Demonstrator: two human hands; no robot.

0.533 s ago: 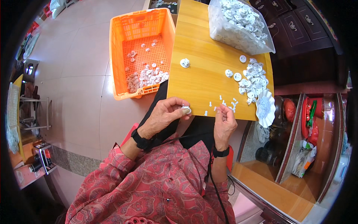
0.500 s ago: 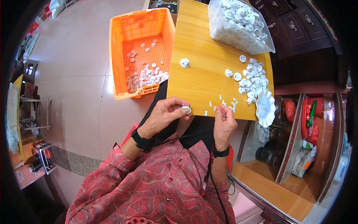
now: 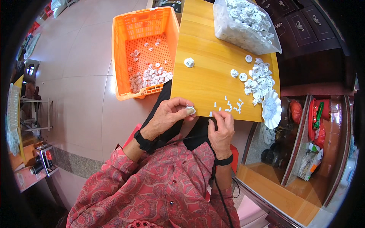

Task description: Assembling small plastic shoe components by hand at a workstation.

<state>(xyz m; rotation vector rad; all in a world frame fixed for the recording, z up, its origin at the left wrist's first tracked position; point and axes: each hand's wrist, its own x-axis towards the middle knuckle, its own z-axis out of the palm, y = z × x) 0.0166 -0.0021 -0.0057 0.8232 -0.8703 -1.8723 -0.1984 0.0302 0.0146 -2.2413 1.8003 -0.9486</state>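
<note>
My left hand point(image 3: 169, 115) is closed at the table's near edge, pinching a small white round plastic part point(image 3: 191, 110) between thumb and fingers. The fingers cover much of that part. To its right, my right hand point(image 3: 221, 132) is over the near edge, thumb and index finger apart, with nothing visible between them. Its index fingertip is beside a small white peg point(image 3: 211, 113) lying on the wooden table point(image 3: 205, 41). Several similar white pegs point(image 3: 228, 110) are scattered just beyond the right hand.
A heap of white plastic parts point(image 3: 260, 79) lies at the table's right, beside a white scalloped dish point(image 3: 276, 114) of tiny pieces. Behind stands a translucent bin point(image 3: 239, 41) full of parts. An orange crate point(image 3: 118, 57) with scattered parts sits left. Open shelving point(image 3: 292, 152) borders the right.
My right hand has moved left and slightly nearer me, from the scattered pegs to the peg closest to my left hand, and its fingers have parted. The left hand keeps its pinch.
</note>
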